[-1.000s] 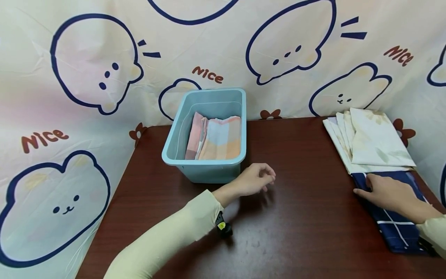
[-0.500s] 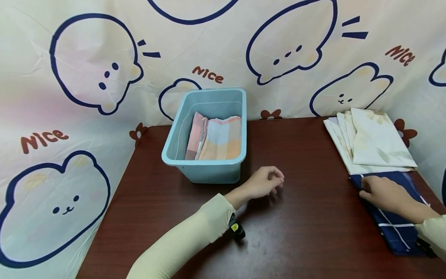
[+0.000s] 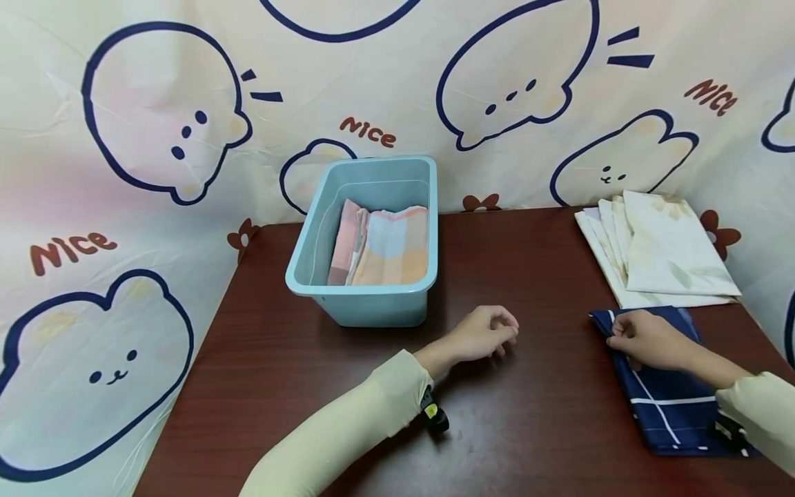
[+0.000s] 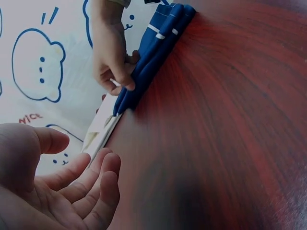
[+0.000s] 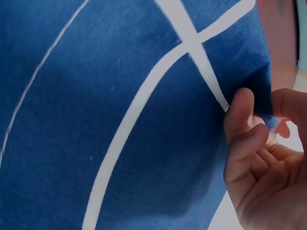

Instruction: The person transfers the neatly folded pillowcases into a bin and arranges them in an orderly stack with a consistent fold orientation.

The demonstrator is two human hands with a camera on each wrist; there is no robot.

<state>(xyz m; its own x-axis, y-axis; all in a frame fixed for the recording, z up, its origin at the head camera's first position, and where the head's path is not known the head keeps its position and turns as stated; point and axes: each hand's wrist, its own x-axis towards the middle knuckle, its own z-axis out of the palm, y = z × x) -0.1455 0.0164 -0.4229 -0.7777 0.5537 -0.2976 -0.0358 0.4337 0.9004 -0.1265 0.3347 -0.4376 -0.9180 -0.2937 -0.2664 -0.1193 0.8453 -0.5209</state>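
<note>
A folded navy cloth with white lines (image 3: 667, 407) lies at the right of the table. My right hand (image 3: 652, 342) pinches its far left part between thumb and fingers; the right wrist view shows the cloth's edge (image 5: 266, 62) between them. My left hand (image 3: 481, 335) hovers over the middle of the table, fingers loosely bent, holding nothing. In the left wrist view its palm and relaxed fingers (image 4: 72, 191) show in front, with the navy cloth (image 4: 153, 57) and the other hand beyond.
A light blue plastic bin (image 3: 366, 307) stands at the back, with folded pink and checked cloths (image 3: 394, 248) inside. A folded cream cloth (image 3: 677, 248) lies at the back right. A printed curtain (image 3: 515, 55) hangs behind the dark wooden table (image 3: 528, 269).
My right hand has closed on the navy cloth and drawn it left and slightly toward me, apart from the cream cloth. My left hand has drifted right and a little nearer.
</note>
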